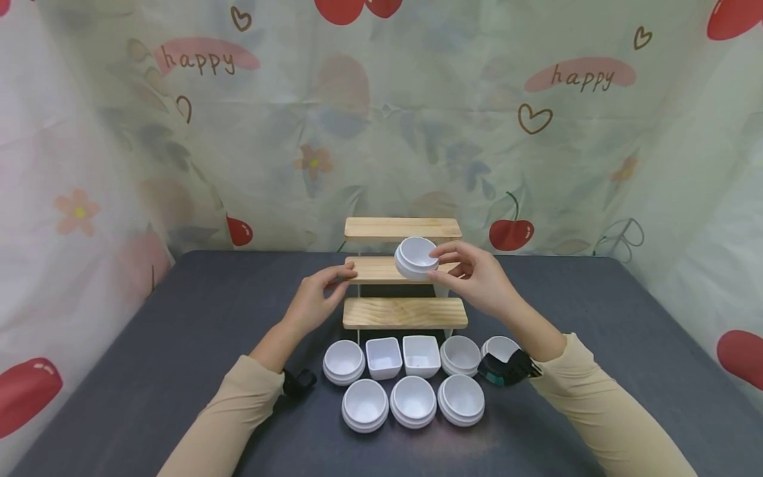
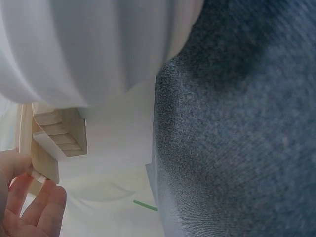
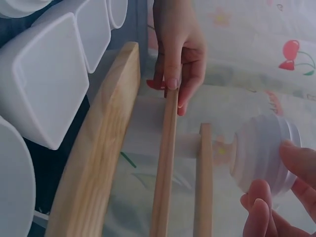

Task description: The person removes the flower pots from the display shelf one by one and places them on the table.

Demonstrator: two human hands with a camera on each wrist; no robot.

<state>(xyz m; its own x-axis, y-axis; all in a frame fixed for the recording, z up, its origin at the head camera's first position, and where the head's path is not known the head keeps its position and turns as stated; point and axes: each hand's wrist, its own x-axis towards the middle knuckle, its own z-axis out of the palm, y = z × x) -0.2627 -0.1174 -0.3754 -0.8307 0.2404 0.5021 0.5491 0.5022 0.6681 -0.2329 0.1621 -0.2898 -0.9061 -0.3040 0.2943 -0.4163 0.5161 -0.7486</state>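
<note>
My right hand (image 1: 479,275) pinches a small white round bowl (image 1: 416,257) between thumb and fingers, in front of the upper part of a three-step wooden display stand. In the right wrist view this bowl (image 3: 261,153) shows ridged sides. My left hand (image 1: 316,298) holds the left end of the stand's middle board (image 1: 375,270), with the thumb on one face and fingers on the other, as the right wrist view shows. Above and below it are the top board (image 1: 403,228) and the bottom board (image 1: 405,313).
Before the stand sit several white bowls: square ones such as this bowl (image 1: 383,358), and round ones such as this bowl (image 1: 414,401). A dark wrist strap (image 1: 507,368) partly covers the rightmost bowl (image 1: 499,346). A patterned curtain (image 1: 417,132) hangs behind the dark table (image 1: 208,318).
</note>
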